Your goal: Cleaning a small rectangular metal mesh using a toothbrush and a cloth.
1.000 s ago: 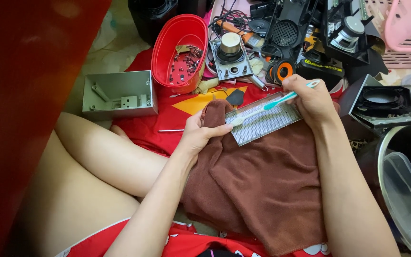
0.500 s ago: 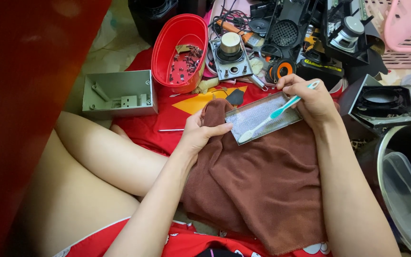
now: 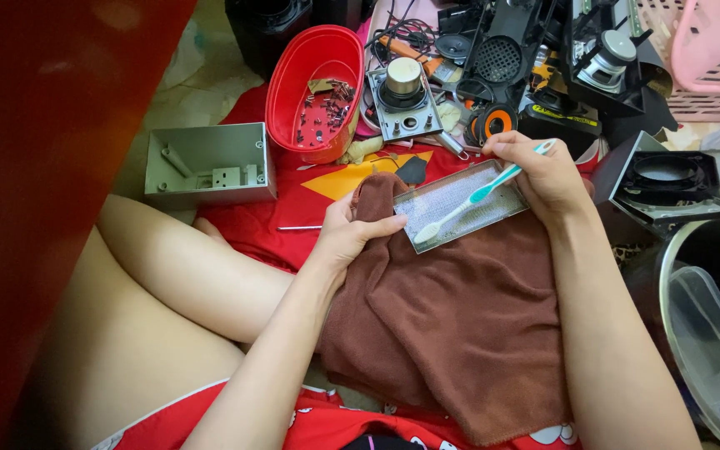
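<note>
A flat rectangular metal mesh grille [image 3: 493, 204] lies on a brown towel [image 3: 452, 325] spread over my lap. My left hand [image 3: 352, 233] grips the towel and the grille's left end, holding it down. In my right hand [image 3: 539, 171] is a teal and white toothbrush [image 3: 468, 204], its bristled head pressed on the grille's lower left part.
A red oval tub [image 3: 289, 92] with several small parts sits ahead. A grey metal box [image 3: 206, 162] stands at left. Speaker parts [image 3: 403, 96], black housings [image 3: 668, 179] and a pink basket [image 3: 710, 50] crowd the back. A dark bucket [image 3: 710, 333] is at right.
The toothbrush head has slid down and left across the grille, and my right hand has tilted with it. My left hand stays on the towel.
</note>
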